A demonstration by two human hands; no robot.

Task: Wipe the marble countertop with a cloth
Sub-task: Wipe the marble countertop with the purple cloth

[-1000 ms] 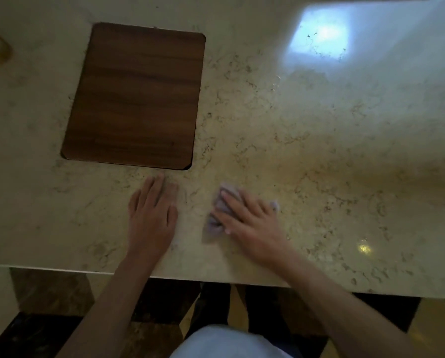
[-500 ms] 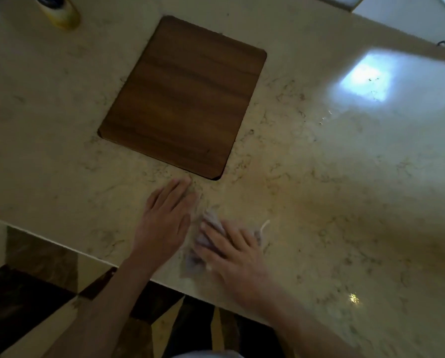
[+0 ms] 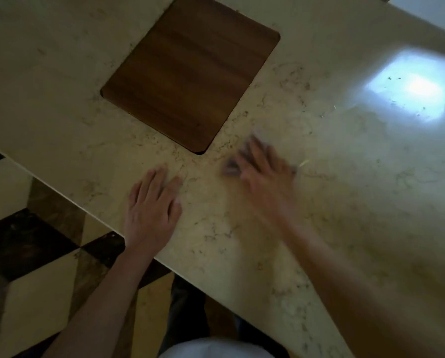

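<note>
Flat, fingers straight, my right hand presses the grey cloth onto the beige marble countertop just right of the inset wooden board; my left hand lies open near the edge. Window glare gleams far right above a chequered floor (the right hand and cloth are motion-blurred, the cloth mostly hidden).

Home kitchen: marble countertop, inset wooden board, patterned floor.
</note>
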